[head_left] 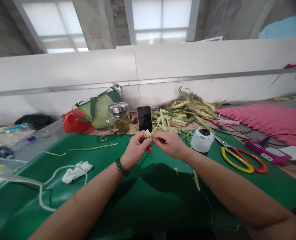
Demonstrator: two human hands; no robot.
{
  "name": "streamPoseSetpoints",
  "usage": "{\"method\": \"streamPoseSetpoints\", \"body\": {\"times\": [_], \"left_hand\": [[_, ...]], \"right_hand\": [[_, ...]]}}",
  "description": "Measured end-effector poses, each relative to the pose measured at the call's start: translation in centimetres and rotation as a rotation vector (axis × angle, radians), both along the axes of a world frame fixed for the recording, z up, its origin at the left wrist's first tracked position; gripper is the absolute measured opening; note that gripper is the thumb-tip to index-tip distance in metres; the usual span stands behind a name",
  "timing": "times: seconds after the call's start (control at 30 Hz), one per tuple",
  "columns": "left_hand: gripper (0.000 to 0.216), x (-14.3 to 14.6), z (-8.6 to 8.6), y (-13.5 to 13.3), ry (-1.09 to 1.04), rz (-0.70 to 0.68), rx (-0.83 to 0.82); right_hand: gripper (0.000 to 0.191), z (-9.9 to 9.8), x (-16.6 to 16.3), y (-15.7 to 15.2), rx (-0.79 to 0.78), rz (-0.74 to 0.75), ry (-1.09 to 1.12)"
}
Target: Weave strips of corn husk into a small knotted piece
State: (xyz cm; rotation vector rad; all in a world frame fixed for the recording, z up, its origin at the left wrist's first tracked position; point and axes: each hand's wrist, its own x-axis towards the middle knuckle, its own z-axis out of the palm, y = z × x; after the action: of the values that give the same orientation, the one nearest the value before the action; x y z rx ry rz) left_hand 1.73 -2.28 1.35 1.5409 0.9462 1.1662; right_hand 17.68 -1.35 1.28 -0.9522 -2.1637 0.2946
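My left hand (pixel 137 149), with a green bead bracelet at the wrist, pinches a small pale yellow-green strip of plant leaf (pixel 147 133). My right hand (pixel 170 143) meets it fingertip to fingertip, its thumb and forefinger closed at the strip's lower end. Both hands are raised over the green mat (pixel 163 206), in front of a dark upright phone (pixel 144 118). Exactly how the strip is folded is too small to make out. Beyond my right hand lie long pale leaf strips (pixel 164 120). A spool of white thread (pixel 202 140) stands beside my right forearm.
Scissors (pixel 238 160) with yellow and red handles lie at the right, near a purple device (pixel 268 151). Behind are a lidded glass jar (pixel 119 118), a green bag (pixel 99 108) and heaped dry stalks (pixel 191 106). Crumpled tissue (pixel 77 171) and a white cable (pixel 41 193) lie left.
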Motion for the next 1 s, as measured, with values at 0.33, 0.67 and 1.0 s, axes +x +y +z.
{"method": "streamPoseSetpoints", "body": {"times": [0.33, 0.67, 1.0], "left_hand": [[0.034, -0.3, 0.2, 0.0, 0.116, -0.051, 0.075], [0.036, -0.4, 1.0, -0.5, -0.139, -0.165, -0.163], [0.039, -0.8, 0.1, 0.3, 0.123, -0.177, -0.095]], "right_hand": [[0.029, 0.6, 0.6, -0.2, -0.031, 0.1, -0.04], [0.034, 1.7, 1.7, -0.3, -0.109, 0.207, -0.064], [0.023, 0.8, 1.4, 0.3, 0.034, 0.074, -0.036]]}}
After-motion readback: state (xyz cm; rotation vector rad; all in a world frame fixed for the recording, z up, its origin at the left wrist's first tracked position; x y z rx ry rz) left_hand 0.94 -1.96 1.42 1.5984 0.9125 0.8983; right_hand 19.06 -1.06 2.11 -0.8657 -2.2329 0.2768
